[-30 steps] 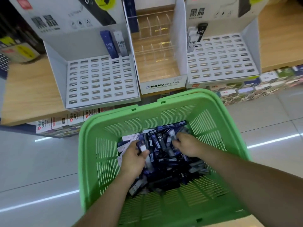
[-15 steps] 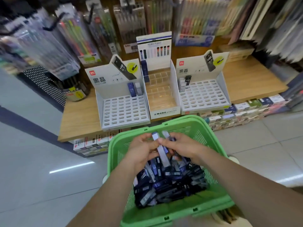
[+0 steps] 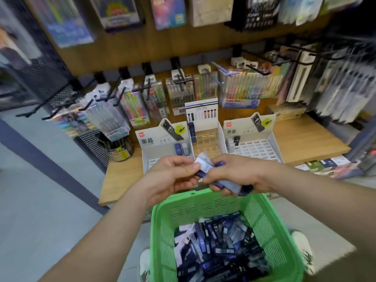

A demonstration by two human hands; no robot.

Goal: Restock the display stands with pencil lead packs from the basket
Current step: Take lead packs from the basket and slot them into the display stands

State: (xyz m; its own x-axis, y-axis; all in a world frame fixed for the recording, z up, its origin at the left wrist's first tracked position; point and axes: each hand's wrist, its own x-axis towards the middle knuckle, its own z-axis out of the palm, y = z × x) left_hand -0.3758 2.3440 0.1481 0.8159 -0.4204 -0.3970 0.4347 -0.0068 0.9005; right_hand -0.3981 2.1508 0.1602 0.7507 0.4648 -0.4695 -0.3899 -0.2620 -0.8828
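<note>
**A:** What is sitting furthest left?

**B:** A black mesh pen cup (image 3: 120,148) is standing on the wooden shelf (image 3: 305,143), at 9 o'clock from the left display stand (image 3: 160,139). Two upright packs (image 3: 179,149), one blue and one grey, are standing in that stand's back row, toward its 1 o'clock corner.

**A:** And the hands?

**B:** They are meeting in front of the stands, just above the far rim of the green basket (image 3: 162,241). The left hand (image 3: 173,176) is pinching the 10 o'clock end of a small bundle of pencil lead packs (image 3: 204,164) between thumb and fingers. The right hand (image 3: 242,174) is curling round the same bundle from the 3 o'clock side.

**A:** Which way is the bundle pointing?

**B:** Its long axis is running from 10 o'clock to 4 o'clock. A white pack printed HB is sticking out toward 10 o'clock, and blue and grey packs are poking out of the right hand toward 4 o'clock. I cannot tell how many packs there are.

**A:** And the rest?

**B:** Loose packs (image 3: 219,247) are lying heaped in the basket at 6 o'clock, pointing every way. A clear compartmented stand (image 3: 205,137) is sitting between the two white stands. The right display stand (image 3: 256,149), at 1 o'clock from the right hand, is holding a few standing packs (image 3: 234,142) in its back-left corner.
</note>
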